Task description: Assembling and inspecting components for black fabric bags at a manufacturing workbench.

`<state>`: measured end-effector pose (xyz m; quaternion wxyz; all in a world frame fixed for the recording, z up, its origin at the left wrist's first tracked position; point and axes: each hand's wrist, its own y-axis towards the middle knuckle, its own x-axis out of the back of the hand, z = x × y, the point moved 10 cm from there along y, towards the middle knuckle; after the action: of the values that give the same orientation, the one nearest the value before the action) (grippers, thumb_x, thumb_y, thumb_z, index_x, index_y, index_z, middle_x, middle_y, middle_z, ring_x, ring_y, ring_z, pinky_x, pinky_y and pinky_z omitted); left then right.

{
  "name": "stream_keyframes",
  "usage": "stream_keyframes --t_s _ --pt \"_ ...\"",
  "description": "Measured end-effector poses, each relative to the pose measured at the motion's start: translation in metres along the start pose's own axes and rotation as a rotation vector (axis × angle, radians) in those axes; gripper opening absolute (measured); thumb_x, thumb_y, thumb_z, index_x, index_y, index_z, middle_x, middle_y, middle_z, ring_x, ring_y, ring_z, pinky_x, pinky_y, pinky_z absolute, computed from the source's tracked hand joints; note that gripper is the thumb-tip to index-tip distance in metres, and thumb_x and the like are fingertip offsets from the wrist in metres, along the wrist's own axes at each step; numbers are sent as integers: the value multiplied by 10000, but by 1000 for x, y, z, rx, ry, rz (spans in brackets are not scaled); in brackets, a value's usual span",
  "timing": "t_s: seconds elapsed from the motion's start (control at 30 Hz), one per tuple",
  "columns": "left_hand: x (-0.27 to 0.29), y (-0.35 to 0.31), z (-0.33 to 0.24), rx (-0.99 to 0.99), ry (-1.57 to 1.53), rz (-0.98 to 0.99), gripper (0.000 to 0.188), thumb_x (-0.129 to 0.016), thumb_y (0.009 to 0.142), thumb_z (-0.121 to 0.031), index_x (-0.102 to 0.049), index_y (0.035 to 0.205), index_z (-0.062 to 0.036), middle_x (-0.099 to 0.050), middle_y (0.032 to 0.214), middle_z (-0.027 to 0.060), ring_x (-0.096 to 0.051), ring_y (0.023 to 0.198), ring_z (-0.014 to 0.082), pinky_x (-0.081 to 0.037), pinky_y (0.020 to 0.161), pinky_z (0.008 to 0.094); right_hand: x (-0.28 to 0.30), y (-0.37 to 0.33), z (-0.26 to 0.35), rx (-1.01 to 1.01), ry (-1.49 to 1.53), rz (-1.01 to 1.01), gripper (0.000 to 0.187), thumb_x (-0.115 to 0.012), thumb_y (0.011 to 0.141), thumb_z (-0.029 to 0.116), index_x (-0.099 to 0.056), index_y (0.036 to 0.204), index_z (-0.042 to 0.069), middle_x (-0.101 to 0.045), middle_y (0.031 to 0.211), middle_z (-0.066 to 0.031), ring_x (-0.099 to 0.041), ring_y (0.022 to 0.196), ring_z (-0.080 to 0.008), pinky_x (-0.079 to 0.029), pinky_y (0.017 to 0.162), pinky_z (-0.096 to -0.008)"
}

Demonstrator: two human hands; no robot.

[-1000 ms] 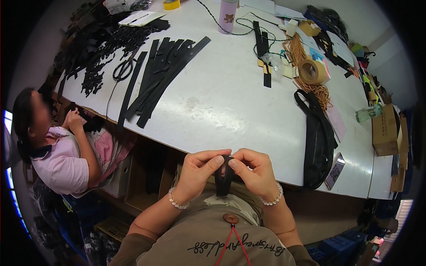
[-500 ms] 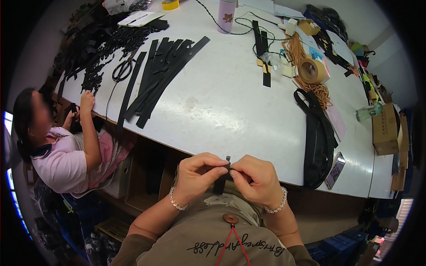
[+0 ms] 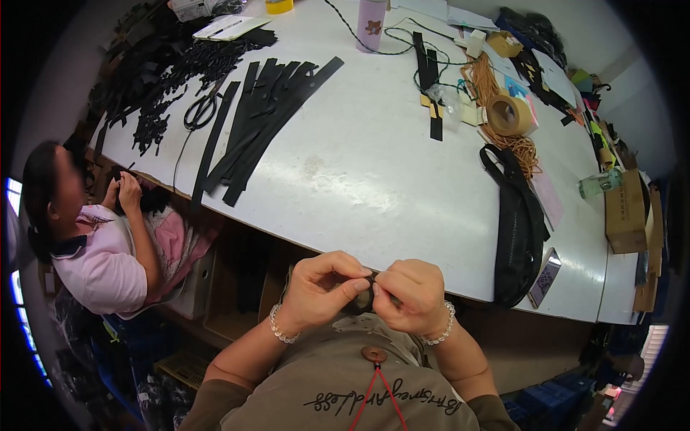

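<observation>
Head view: a black strip [image 3: 370, 299] is pinched just in front of a white table [image 3: 402, 208]

A co-worker [image 3: 100, 269] sits far left. A brown box-like compartment [image 3: 228, 316] stands below the table, its inside too dark to read. The left hand [image 3: 325, 289] grips the strip between thumb and fingers, over the person's brown top [image 3: 302, 370]. A lavender tumbler [image 3: 371, 27] stands far back, contents hidden. The right hand [image 3: 413, 294] pinches the strip too, fingertips just beside the left ones. Farther right come a black bag [image 3: 517, 241], contents unseen, a greenish see-through bottle [image 3: 598, 185] and a cardboard box [image 3: 625, 212], whose contents I cannot tell.
</observation>
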<state>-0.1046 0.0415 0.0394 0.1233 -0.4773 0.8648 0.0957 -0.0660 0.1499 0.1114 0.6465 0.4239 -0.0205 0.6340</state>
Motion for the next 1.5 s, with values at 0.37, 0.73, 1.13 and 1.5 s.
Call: stream_keyframes --t_s 0.37,0.73,1.13,1.5 --pt "-20 -3 -37 -234 417 110 243 -715 791 -32 -681 1026 22 -664 833 116 -621 723 161 -493 655 258 7 -15 13 184 -18 -104 164 -662 667 11 -623 825 29 -542 669 -42 -490 504 -195 -362 456 -302" --pt "-32 -12 -58 -562 595 178 310 -755 727 -31 -685 1026 13 -669 848 115 -638 728 221 -510 633 284 12 -30 23 323 -124 -194 204 -677 662 31 -630 860 17 -569 721 -35 -499 523 -160 -366 465 -279" --pt "-20 -13 -45 -520 717 123 260 -740 764 -84 -669 999 1 -663 816 101 -633 681 228 -501 592 296 -7 -4 19 105 -195 122 113 -654 685 41 -546 712 62 -457 614 -32 -458 474 -190 -357 441 -306" --pt "-26 -21 -38 -487 787 252 214 -683 820 -104 -631 1009 -18 -609 750 84 -585 646 235 -464 562 328 -12 -10 20 145 -153 159 166 -666 645 77 -501 641 97 -394 579 -16 -435 454 -166 -335 416 -304"
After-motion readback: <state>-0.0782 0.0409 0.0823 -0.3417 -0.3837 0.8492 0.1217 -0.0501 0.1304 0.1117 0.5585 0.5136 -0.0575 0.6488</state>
